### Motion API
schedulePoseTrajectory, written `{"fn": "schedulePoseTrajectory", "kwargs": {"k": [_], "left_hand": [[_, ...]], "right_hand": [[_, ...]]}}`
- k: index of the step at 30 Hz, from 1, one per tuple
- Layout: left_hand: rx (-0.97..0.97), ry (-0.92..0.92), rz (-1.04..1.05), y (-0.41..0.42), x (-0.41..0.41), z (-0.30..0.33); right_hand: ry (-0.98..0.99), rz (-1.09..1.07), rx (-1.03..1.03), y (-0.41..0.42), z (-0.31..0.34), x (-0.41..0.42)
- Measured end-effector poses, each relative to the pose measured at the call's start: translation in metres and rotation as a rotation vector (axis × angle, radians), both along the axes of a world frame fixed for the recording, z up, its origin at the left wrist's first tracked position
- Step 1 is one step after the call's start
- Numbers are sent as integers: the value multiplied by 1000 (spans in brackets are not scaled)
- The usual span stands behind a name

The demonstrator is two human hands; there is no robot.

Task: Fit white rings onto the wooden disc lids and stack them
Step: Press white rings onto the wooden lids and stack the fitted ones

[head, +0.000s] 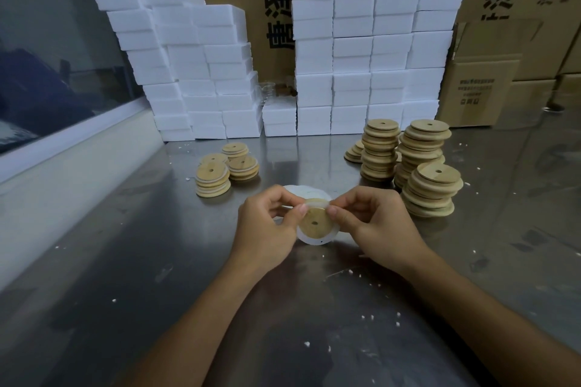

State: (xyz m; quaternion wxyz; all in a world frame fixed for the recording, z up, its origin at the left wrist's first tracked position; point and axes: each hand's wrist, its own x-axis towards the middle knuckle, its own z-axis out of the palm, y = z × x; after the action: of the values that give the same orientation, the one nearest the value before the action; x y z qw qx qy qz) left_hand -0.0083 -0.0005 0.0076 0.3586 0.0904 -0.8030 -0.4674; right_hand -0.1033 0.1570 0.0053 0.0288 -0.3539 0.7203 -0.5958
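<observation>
On my far left, short stacks (213,179) of ringed lids sit on the steel table (125,261), with white foam blocks (201,72) piled behind them. My left hand (267,223) is curled, thumb and forefinger pinching the upper left edge of the lid (315,223) I hold just above the table. The lid faces me, its centre hole showing, and the white ring (314,241) hangs round its lower edge, peeking out below and to both sides. My right hand (371,220) pinches the ring at the lid's upper right edge, fingers curled, so the lid sits between my two thumbs. A pile of loose rings (306,190) lies just behind my fingers. To the right stand taller stacks (421,163) of bare lids, with cardboard boxes (478,88) beyond.
</observation>
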Motion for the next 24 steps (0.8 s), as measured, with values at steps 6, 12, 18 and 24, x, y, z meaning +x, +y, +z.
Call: {"fn": "schedulePoseTrajectory", "kwargs": {"k": [6,12,18,24], "left_hand": [[49,-48,-46,-4,2,4],[213,-120,-85,-9,5,6],[411,-121,-127,-10,7,7],[509,-112,-150,-13,7,6]], "right_hand": [[-6,45,8,2,1,-3],[-39,62,25,3,1,-5],[-63,50,44,1,-1,-3],[-171,67,-5,-1,-2,0]]}}
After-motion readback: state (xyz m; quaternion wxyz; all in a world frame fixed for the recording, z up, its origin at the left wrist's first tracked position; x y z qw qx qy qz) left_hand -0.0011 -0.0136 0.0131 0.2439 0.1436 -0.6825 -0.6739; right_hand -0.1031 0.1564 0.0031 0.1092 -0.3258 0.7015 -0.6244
